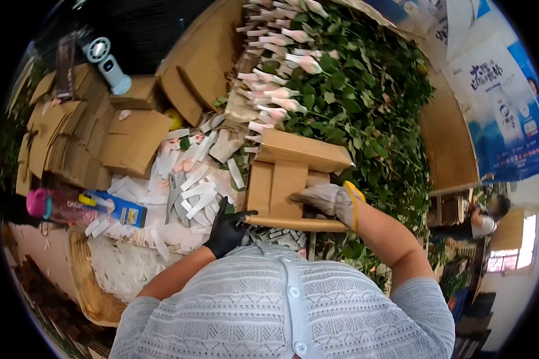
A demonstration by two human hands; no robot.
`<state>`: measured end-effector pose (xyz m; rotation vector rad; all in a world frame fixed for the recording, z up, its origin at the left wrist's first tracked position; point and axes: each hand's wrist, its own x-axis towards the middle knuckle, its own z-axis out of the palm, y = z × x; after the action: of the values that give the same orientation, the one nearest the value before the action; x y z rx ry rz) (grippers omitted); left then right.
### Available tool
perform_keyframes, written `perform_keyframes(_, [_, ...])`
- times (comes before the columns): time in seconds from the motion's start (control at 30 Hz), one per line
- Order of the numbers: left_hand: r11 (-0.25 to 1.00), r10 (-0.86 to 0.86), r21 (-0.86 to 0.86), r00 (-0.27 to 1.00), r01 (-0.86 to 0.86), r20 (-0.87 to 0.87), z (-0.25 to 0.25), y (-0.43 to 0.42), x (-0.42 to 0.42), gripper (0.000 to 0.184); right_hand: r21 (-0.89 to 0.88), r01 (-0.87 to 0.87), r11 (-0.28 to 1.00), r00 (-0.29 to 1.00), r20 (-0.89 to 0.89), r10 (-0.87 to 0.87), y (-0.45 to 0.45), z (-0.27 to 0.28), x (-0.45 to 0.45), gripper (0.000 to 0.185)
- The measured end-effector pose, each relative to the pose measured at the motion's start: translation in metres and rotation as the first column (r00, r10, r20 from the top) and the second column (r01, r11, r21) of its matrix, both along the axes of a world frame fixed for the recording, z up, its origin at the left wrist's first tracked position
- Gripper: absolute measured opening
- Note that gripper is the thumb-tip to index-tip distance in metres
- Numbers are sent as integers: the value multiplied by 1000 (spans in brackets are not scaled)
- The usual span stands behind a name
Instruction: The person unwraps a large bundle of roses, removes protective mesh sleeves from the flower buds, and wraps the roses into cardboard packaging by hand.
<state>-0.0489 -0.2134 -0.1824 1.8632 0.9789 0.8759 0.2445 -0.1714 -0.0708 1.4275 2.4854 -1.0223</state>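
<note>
A brown cardboard box (290, 185) with folded flaps lies in front of my body. My right hand (329, 199), in a pale grey work glove with a yellow cuff, rests over the inside of the box, fingers stretched to the left. At the box's near left corner is my left hand (226, 232), in a black glove. Its thumb points up, apart from a finger that reaches to the box's near edge; its other fingers are partly hidden. Beyond the box lie many leafy rose stems (365, 96), their heads wrapped in white-pink sleeves (281, 93).
White strips (200, 194) lie scattered left of the box, near a blue carton (123, 209) and a pink-capped bottle (57, 204). Folded cardboard (135, 137) and a light-blue handheld fan (109, 67) stand farther back. A wicker basket (81, 281) holds white scraps. Another person (485, 218) is at far right.
</note>
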Motion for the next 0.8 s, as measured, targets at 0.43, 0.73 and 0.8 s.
perform_keyframes(0.43, [921,-389,-96,898,377,-207,19,25,-21,50,-572,667,478,660,156,-735,15,29,-62,33])
perform_keyframes(0.73, [850,-521,-14,835,527,-179,21,39,-26,53,-538,731,419,584,177,-792,12,13,-68,45])
perform_keyframes(0.8, [830,-549,-32,804,557,-228,30,45,-27,52,-504,736,451,613,215,-760,14,19,-69,46])
